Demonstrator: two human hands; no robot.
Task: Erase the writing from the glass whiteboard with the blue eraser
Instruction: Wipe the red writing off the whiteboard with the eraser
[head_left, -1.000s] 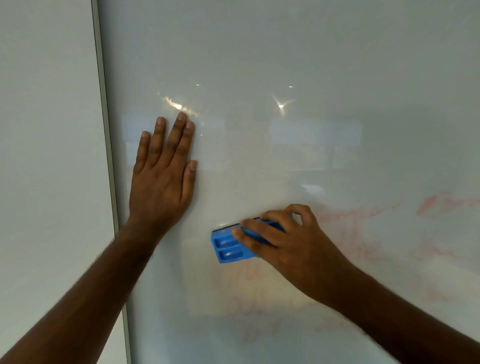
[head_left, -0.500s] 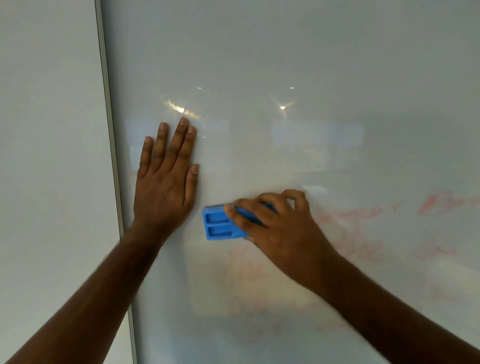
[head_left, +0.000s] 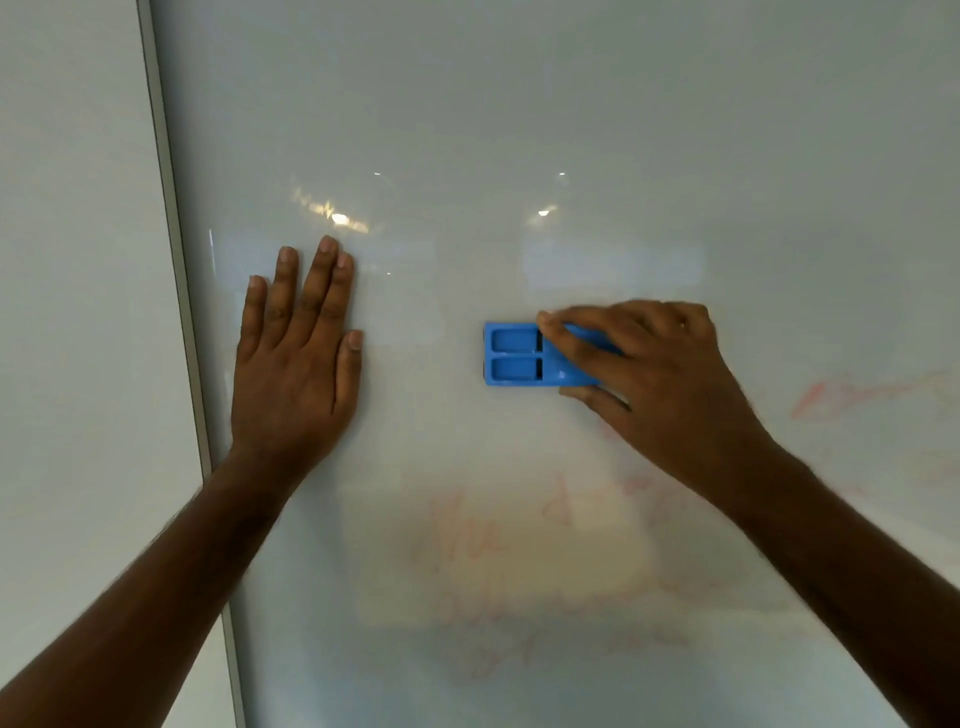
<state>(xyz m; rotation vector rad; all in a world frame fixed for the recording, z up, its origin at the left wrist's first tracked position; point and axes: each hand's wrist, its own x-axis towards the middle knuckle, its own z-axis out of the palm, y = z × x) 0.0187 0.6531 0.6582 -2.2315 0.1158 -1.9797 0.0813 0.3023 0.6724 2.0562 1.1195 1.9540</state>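
Observation:
The glass whiteboard (head_left: 519, 104) fills most of the head view. Faint, smeared red writing (head_left: 467, 535) lies low in the middle, and more red writing (head_left: 852, 397) sits at the right. My right hand (head_left: 660, 374) grips the blue eraser (head_left: 514, 356) by its right end and holds it flat against the glass. The eraser's two recessed pockets face me. My left hand (head_left: 296, 358) rests flat on the board to the left, fingers straight and pointing up.
The board's grey metal edge strip (head_left: 176, 270) runs down the left side, with a plain white wall (head_left: 67, 312) beyond it. Ceiling light reflections (head_left: 340, 218) glint on the glass above my left hand.
My right hand has slid the eraser to the right, away from my left hand, after moving it up and left before. The left hand stays flat on the board.

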